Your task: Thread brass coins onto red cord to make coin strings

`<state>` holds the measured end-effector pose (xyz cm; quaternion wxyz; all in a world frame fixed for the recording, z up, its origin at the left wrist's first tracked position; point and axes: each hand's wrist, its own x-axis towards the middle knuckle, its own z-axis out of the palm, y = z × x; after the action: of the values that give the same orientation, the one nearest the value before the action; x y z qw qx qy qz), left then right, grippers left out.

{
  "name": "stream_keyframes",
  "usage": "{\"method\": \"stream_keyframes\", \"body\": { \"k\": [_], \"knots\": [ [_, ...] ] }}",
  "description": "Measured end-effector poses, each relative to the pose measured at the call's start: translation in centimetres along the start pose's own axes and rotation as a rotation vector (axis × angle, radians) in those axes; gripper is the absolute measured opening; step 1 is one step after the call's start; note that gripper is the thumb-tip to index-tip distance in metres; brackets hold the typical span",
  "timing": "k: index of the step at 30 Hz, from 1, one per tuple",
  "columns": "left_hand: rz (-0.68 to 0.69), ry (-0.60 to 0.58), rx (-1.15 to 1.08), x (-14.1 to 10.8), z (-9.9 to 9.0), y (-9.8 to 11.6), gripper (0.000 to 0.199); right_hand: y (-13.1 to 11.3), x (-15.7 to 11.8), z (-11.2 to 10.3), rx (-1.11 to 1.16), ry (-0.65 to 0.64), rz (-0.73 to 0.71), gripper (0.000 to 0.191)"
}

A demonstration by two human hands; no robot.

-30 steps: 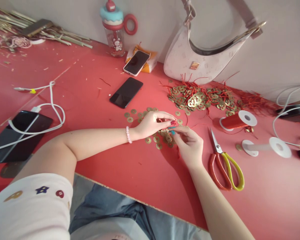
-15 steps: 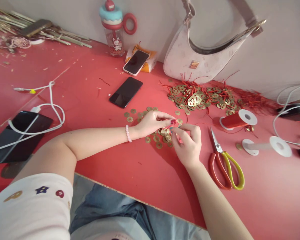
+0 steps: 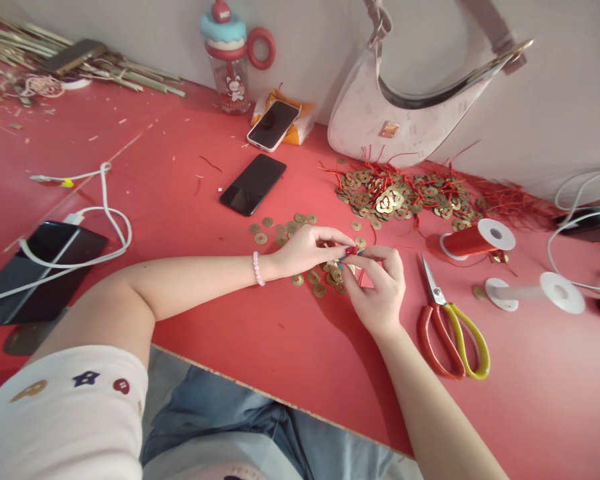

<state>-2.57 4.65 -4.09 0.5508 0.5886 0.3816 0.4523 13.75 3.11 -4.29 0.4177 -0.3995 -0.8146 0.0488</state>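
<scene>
Coins [image 3: 319,290] lay loose on the bench [image 3: 280,360] around and under the hands, no cord visible through them, and were probably the portion left. Farther off to the right, a heap of corded coins [image 3: 390,199] looked finished. The left hand [image 3: 305,252] had finger and thumb closed on red cord [image 3: 351,251]; the right hand [image 3: 379,293] met it, its grip too blurred to tell. Fingers hid whether any coin was held; the near edge cut off the right forearm.

Left hand [image 3: 307,252], right hand [image 3: 377,290] — above coins [image 3: 319,290]
</scene>
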Motion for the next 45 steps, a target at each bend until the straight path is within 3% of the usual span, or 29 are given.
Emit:
{"method": "stream_keyframes", "body": {
  "k": [6,13,28,45],
  "knots": [
    [0.118,0.007,0.068,-0.02,-0.04,0.07,0.015,-0.47,0.05,0.14,0.351,-0.015,0.322,0.004],
    [0.234,0.023,0.084,-0.04,0.03,-0.31,0.013,-0.12,0.10,0.33,0.605,-0.007,0.543,0.006],
    [0.386,0.054,0.260,-0.29,0.03,-0.20,0.015,-0.43,0.01,0.18,0.732,0.012,0.735,0.011],
    [0.433,0.081,0.324,-0.36,0.11,0.07,0.015,-0.45,0.15,0.24,0.752,-0.033,0.786,0.015]
  ]
}}
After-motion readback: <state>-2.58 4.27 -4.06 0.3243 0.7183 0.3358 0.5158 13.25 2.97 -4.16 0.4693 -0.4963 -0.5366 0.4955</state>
